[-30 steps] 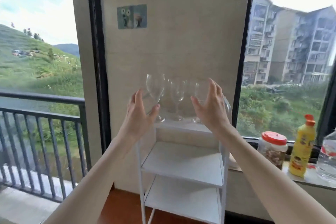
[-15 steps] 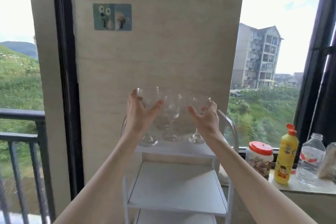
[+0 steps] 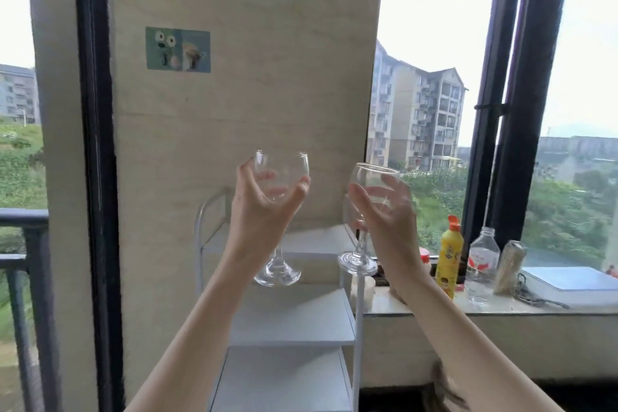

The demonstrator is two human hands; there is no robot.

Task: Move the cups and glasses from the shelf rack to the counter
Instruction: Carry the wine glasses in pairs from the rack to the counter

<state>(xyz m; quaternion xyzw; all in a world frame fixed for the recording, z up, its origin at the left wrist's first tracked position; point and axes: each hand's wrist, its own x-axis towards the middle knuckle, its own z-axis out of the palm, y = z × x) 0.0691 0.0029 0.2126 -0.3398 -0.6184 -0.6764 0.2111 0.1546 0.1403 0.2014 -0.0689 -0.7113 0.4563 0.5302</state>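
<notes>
I hold two clear stemmed wine glasses lifted clear of the white shelf rack point(image 3: 314, 242). My left hand point(image 3: 259, 214) is wrapped around the bowl of the left glass point(image 3: 282, 174), whose foot hangs above the rack's top shelf. My right hand point(image 3: 389, 216) grips the bowl of the right glass point(image 3: 373, 179), tilted slightly, its foot over the rack's right edge. The counter point(image 3: 501, 306) is the stone window ledge just right of the rack. A faint curved shape behind my right hand could be the rack's handle or another glass; I cannot tell which.
On the ledge stand a yellow squeeze bottle point(image 3: 449, 256), a clear plastic bottle point(image 3: 481, 257), a small bagged bundle point(image 3: 508, 264) and a white box point(image 3: 575, 283). The rack's lower shelves point(image 3: 291, 318) are bare. A balcony railing point(image 3: 20, 244) lies at far left.
Both hands closed on a glass each and lifted them off the top shelf. The view has swung right and more of the ledge shows.
</notes>
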